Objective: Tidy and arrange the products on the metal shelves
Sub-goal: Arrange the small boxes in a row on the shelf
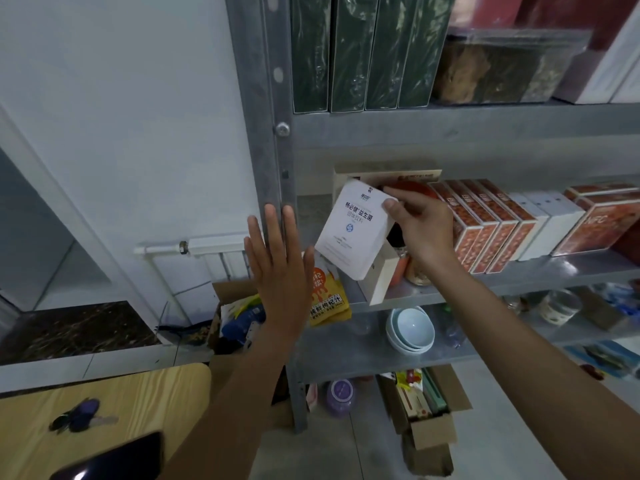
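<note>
Head view: my right hand (422, 226) pinches the white box (353, 226) by its top corner, thumb on the front. The box hangs tilted over the left end of the middle metal shelf (540, 268). Its flat card sides look smooth and slick, so I think it could slip and drop onto the round pale bowls (412, 330) below. A tan box (379, 282) just behind seems to poke past the edge and might get bumped off. My left hand (277, 261) is flat, fingers straight, by the gray post (273, 150).
</note>
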Demonstrator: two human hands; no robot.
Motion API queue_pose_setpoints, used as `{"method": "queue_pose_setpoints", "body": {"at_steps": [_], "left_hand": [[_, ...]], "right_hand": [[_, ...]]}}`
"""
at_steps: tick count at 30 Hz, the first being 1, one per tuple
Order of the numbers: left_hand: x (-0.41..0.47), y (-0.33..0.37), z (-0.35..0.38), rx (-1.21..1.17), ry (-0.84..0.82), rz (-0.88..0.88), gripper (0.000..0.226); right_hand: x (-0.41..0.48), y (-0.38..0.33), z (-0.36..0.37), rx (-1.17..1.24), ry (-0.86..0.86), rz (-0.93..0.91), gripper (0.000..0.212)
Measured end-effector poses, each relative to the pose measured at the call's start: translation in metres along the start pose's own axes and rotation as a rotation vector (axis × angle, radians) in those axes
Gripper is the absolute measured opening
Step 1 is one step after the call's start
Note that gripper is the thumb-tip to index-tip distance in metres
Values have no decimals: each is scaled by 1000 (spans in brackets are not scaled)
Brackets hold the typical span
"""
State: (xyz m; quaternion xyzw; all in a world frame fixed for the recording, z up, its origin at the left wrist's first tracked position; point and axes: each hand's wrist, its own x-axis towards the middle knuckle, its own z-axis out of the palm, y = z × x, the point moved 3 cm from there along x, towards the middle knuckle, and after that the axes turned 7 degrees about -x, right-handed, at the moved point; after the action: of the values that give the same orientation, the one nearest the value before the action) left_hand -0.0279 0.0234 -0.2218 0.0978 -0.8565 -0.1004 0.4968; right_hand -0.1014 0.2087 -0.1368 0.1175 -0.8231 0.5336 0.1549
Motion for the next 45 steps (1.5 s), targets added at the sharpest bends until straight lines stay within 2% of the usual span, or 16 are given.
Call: {"method": "queue_pose_setpoints", "body": {"at_steps": [2, 5, 9, 14, 19, 23, 25, 28, 30, 33, 35, 37, 39, 41, 43, 45], "left_hand": [[-8, 16, -10, -163, -27, -49, 61], [-27, 39, -10, -352, -213, 60, 66], [-33, 49, -2, -508, -533, -145, 90], [-24, 58, -19, -754, -470, -303, 98], [-14, 73, -43, -1263, -575, -653, 81], [-23, 91, -54, -1750, -728, -1115, 81], [-28, 99, -60, -1936, -780, -1279, 81], [-31, 105, -65, -2064, -840, -1411, 84], [-29, 104, -67, -2109, -846, -1431, 85], [-26, 100, -68, -2051, -887, -1299, 85], [-20, 95, -68, -1765, -888, -1155, 84], [-11, 86, -66, -1492, -771, -1027, 79], [-2, 79, -66, -1347, -587, -814, 71], [-1, 78, -66, -1200, -491, -642, 68], [-5, 81, -64, -1041, -485, -538, 80], [-8, 88, -65, -952, -503, -550, 103]], "right_hand": [[-5, -2, -9, 38, -9, 23, 27], [-9, -6, -20, 97, -35, 35, 24], [-10, -10, -29, 166, -74, 50, 21], [-7, -13, -38, 186, -141, 26, 15], [4, -5, -37, 254, -346, 52, 27], [6, -3, -28, 268, -529, 59, 28], [5, -3, -24, 274, -590, 78, 29], [6, 0, -22, 295, -581, 111, 27], [6, 1, -21, 327, -574, 140, 25], [8, 1, -20, 341, -587, 204, 25], [10, 3, -21, 303, -592, 265, 23], [13, 6, -24, 257, -568, 322, 20], [17, 8, -29, 202, -525, 360, 15], [18, 7, -31, 141, -495, 375, 13], [18, 5, -30, 89, -449, 367, 15], [18, 3, -29, 71, -389, 354, 15]]}}
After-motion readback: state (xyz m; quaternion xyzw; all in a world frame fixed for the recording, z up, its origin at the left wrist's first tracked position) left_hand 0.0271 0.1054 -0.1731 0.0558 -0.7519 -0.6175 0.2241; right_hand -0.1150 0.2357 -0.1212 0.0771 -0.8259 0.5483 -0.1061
